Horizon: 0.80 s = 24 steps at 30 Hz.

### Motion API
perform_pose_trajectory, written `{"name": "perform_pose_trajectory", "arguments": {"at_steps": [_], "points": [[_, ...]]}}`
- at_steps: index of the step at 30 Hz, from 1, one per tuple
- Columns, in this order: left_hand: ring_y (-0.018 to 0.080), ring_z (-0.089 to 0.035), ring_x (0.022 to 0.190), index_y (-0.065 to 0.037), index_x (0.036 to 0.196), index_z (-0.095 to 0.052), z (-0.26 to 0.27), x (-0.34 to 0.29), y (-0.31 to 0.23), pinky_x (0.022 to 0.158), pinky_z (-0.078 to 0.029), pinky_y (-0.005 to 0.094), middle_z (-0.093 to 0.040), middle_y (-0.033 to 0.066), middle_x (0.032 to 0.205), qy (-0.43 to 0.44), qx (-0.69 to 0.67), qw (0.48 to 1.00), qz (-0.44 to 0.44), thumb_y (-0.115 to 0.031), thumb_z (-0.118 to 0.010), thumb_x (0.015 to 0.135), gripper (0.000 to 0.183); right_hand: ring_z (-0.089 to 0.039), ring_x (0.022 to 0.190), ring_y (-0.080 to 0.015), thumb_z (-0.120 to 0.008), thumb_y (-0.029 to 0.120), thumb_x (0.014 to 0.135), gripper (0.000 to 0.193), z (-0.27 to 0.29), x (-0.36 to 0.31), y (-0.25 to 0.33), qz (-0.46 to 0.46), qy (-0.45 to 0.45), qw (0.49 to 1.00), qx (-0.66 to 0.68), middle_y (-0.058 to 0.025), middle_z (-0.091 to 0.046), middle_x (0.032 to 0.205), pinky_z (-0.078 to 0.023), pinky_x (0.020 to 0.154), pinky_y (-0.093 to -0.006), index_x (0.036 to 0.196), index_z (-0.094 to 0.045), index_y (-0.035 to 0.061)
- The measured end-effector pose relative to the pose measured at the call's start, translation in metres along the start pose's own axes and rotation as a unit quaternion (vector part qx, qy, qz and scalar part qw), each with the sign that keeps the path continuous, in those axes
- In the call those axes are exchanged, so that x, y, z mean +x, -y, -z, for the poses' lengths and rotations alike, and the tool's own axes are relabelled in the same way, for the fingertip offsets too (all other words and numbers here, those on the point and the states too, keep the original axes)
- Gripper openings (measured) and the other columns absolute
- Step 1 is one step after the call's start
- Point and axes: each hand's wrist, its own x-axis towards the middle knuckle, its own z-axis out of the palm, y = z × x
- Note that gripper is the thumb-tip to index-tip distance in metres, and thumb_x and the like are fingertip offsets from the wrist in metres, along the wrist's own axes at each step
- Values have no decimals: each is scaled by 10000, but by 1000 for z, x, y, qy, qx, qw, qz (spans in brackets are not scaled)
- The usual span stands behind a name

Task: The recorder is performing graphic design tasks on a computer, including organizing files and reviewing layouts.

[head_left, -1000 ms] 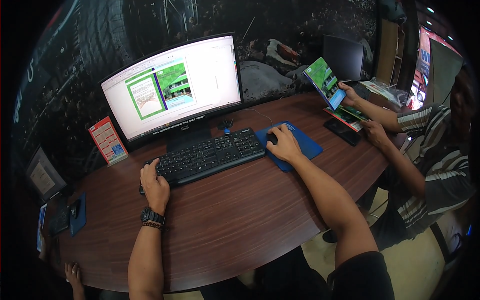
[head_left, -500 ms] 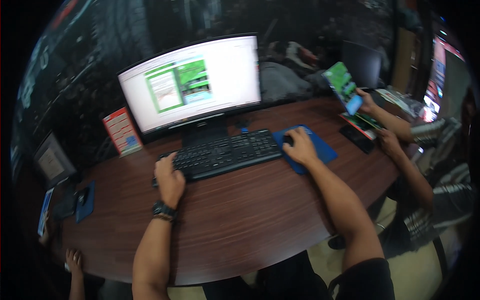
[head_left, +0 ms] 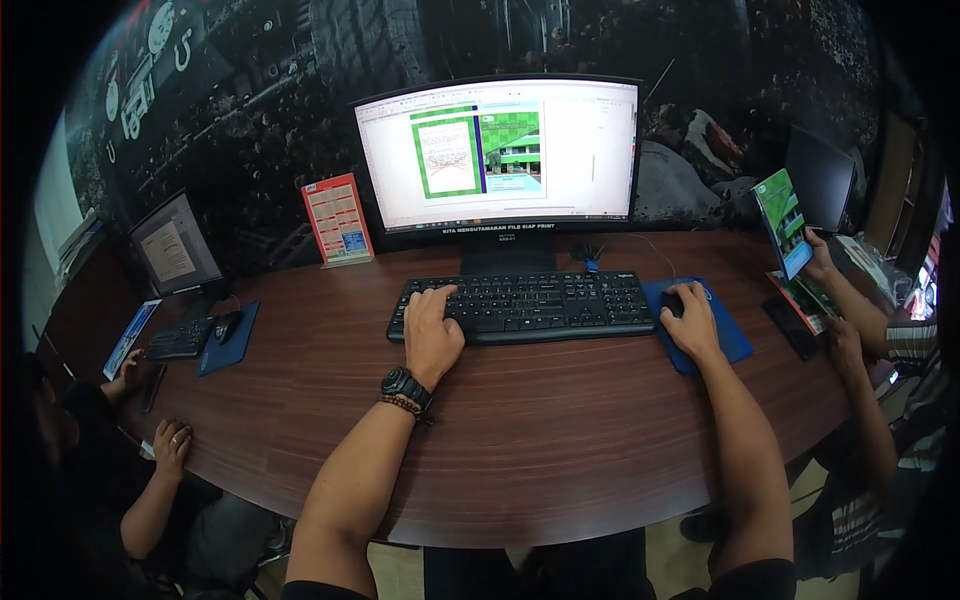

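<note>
1. The tabletop (head_left: 560,440) is crossed by 2 forearms from the near edge.
2. The left hand (head_left: 432,335) is laid loosely open on the left end of the keyboard (head_left: 520,305), fingers spread on the keys.
3. The right hand (head_left: 690,320) is cupped over the mouse (head_left: 672,302) on the blue pad (head_left: 725,335), just right of the keyboard.
4. The keyboard's long axis runs left to right, between the hands and the monitor (head_left: 500,150) behind.

Matt black plastic keyboard (head_left: 525,305) on a smooth wood-grain table (head_left: 540,440) (slightly glossy); blue cloth mousepad (head_left: 728,335).
</note>
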Motion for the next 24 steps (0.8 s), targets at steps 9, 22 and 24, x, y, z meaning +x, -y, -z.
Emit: {"name": "perform_pose_trajectory", "arguments": {"at_steps": [9,22,24], "points": [[328,-523,894,-14,1131,-625,-1,2,0,834,-426,434,-579,123,926,-3,4,1000,-3,76,-531,691,459,-575,1143,-363,-656,189,791,400,0,4,-2,-1,2,1000,3,-146,-557,1201,-477,976,-444,1169,-637,60],[343,-545,947,-39,1132,-626,1,1,-5,867,-431,454,-604,144,983,-9,10,1000,-8,72,-529,690,466,-550,1175,-374,-689,222,793,394,-7,4,-15,21,-7,1000,-12,-165,-554,1229,-469,985,-450,1156,-648,76],[341,-538,908,-39,1120,-628,0,-2,5,849,-430,455,-580,152,937,-20,4,1000,-10,75,-519,685,463,-535,1210,-365,-684,234,800,415,-11,5,-9,4,6,1000,1,-156,-550,1260,-456,1019,-445,1185,-641,84]]}}
